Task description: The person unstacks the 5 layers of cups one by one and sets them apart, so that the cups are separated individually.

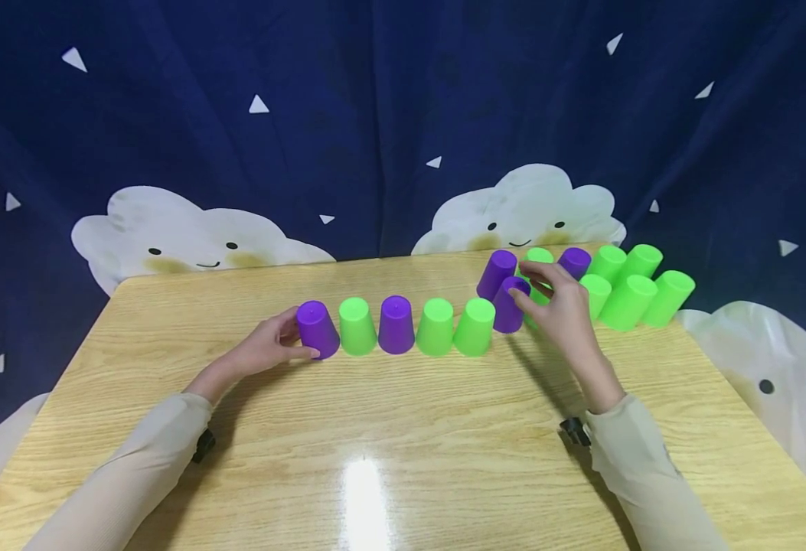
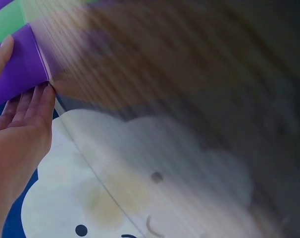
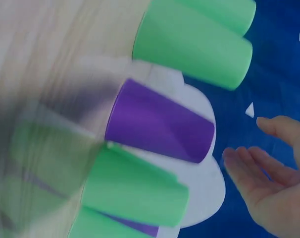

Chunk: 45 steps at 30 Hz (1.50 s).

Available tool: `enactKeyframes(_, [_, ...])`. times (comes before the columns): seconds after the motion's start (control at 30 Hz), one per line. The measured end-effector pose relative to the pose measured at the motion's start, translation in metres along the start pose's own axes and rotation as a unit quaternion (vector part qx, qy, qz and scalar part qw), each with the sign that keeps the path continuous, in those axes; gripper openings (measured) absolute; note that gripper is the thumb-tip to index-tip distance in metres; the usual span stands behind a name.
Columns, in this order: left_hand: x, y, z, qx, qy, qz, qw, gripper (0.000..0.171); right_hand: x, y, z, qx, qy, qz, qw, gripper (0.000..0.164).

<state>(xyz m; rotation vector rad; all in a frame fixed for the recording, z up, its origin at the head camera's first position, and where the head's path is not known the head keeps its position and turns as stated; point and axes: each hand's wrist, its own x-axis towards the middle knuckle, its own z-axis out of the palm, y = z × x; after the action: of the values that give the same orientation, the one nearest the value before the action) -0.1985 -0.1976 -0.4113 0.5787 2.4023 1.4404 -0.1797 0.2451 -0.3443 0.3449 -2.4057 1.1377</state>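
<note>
Upside-down plastic cups stand on the table. My left hand [image 1: 272,342] holds the purple cup [image 1: 318,329] at the left end of a row, thumb on its near side and fingers behind it. In the left wrist view, the thumb lies against the same purple cup [image 2: 21,64]. My right hand [image 1: 559,306] is over the front purple cup [image 1: 508,308] by the right-hand cluster. The right wrist view shows this hand [image 3: 274,178] above and apart from the purple cup [image 3: 160,121], with thumb and fingers spread and nothing between them.
Beside the left cup run a green cup [image 1: 357,327], a purple cup [image 1: 396,326] and two green cups [image 1: 435,329]. The right-hand cluster has several green cups [image 1: 628,304] and another purple cup [image 1: 496,274]. A dark blue curtain [image 1: 347,115] hangs behind the wooden table [image 1: 292,444].
</note>
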Motion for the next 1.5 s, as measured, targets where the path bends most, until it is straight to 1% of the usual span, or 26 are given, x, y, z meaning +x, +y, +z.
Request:
enactKeyframes(0.07, [0.0,0.0,0.0,0.0,0.0,0.0,1.0,0.077,-0.003,-0.005,0.005,0.006,-0.022,-0.008,1.0,0.039])
enactKeyframes(0.2, [-0.001,0.001,0.0,-0.006,-0.001,-0.004,1.0,0.077,-0.007,-0.009,0.019,0.008,-0.08,-0.014,0.997,0.04])
enactKeyframes(0.3, [-0.001,0.002,0.0,-0.008,-0.002,-0.005,1.0,0.077,-0.008,-0.011,0.027,0.016,-0.105,-0.014,0.994,0.041])
enactKeyframes(0.4, [-0.001,0.002,0.001,-0.006,-0.001,-0.003,1.0,0.077,-0.008,-0.013,0.03,0.02,-0.123,-0.008,0.992,0.043])
enactKeyframes(0.63, [0.001,0.003,0.0,0.005,-0.001,0.008,1.0,0.076,-0.014,-0.009,0.033,-0.017,-0.143,-0.011,0.989,0.049])
enactKeyframes(0.8, [0.002,0.003,-0.001,0.008,0.0,0.009,0.9999,0.075,-0.015,-0.007,0.035,-0.013,-0.147,-0.009,0.989,0.052])
enactKeyframes(1.07, [-0.002,0.002,0.0,0.002,0.001,0.015,0.9999,0.075,-0.019,-0.007,0.037,-0.005,-0.15,-0.008,0.989,0.05])
enactKeyframes(1.17, [-0.003,0.002,0.001,0.009,0.003,0.012,0.9999,0.075,-0.02,-0.008,0.033,0.0,-0.153,-0.001,0.988,0.05])
enactKeyframes(1.23, [-0.003,0.002,0.001,0.012,0.004,0.013,0.9998,0.075,-0.021,-0.01,0.027,0.002,-0.153,0.005,0.988,0.05])
enactKeyframes(1.43, [-0.001,0.0,0.0,0.012,0.006,0.025,0.9996,0.074,-0.021,-0.019,-0.004,0.004,-0.129,0.015,0.991,0.048])
enactKeyframes(1.5, [-0.001,-0.001,0.0,0.014,0.005,0.024,0.9996,0.075,-0.022,-0.019,-0.016,-0.001,-0.12,0.016,0.993,0.048])
